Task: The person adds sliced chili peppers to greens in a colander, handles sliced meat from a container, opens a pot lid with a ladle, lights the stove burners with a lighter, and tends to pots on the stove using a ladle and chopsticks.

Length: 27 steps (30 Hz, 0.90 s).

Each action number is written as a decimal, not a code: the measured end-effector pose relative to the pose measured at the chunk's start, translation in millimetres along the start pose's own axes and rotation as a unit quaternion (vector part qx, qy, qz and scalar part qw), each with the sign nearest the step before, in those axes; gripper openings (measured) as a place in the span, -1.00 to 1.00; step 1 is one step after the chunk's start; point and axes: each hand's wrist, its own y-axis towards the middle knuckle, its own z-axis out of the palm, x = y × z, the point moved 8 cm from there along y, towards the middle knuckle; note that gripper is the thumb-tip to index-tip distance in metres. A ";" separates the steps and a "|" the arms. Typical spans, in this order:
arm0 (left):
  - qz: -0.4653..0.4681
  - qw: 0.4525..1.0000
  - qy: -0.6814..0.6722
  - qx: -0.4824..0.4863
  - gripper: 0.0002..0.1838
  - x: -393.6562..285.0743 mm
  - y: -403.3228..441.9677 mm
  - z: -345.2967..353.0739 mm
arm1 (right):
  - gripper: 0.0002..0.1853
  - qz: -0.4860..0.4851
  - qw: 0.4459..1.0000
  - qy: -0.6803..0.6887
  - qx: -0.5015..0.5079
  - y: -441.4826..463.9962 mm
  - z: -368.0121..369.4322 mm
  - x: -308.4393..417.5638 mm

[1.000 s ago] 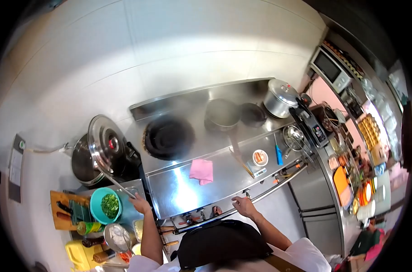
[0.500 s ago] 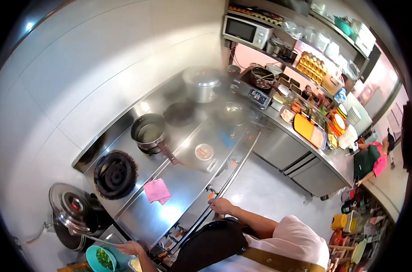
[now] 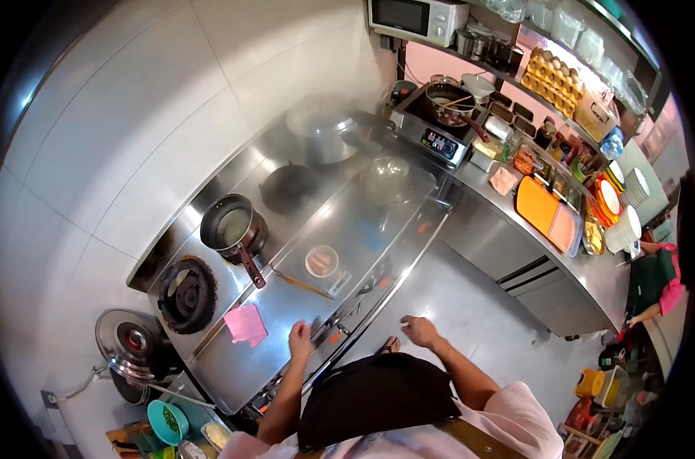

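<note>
My left hand (image 3: 300, 338) hovers by the front edge of the steel stove top, nothing in it, its fingers loosely bent and apart. Over the floor, to the right of the front rail, my right hand (image 3: 421, 331) hangs empty with half-curled fingers. A folded pink cloth (image 3: 246, 324) lies on the steel left of my left hand. Farther back, a saucepan (image 3: 229, 226) with a dark red handle holds some liquid on a burner. A small round dish (image 3: 321, 262) with pinkish food sits on a scale (image 3: 339, 284), and a thin wooden stick (image 3: 301, 284) lies beside it.
A black burner (image 3: 188, 294), a lidded pot (image 3: 133, 343) and a turquoise bowl (image 3: 168, 422) of chopped greens are at left. Steam rises near a large pot (image 3: 321, 131). An induction cooker (image 3: 439, 143) and orange board (image 3: 535, 203) occupy the right counter; a co-worker (image 3: 654, 283) stands beyond.
My left hand has left the long stick by the turquoise bowl and moved up and right. The right hand has moved right, away from the stove's front rail. The view has shifted.
</note>
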 end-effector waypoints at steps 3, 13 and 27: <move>-0.177 0.954 -0.238 0.042 -0.72 -43.9 30.9 78.4 | -0.66 0.063 0.997 0.017 -0.034 -31.9 -45.0 -51.6; -0.338 0.823 -0.395 -0.229 -0.55 -30.2 129.8 170.9 | -0.70 0.203 0.956 0.179 -0.114 -124.6 -67.1 -169.1; -0.218 0.861 -0.346 -0.302 -0.51 -50.0 134.4 172.4 | -0.67 0.230 0.952 0.195 -0.047 -53.8 -164.6 -242.9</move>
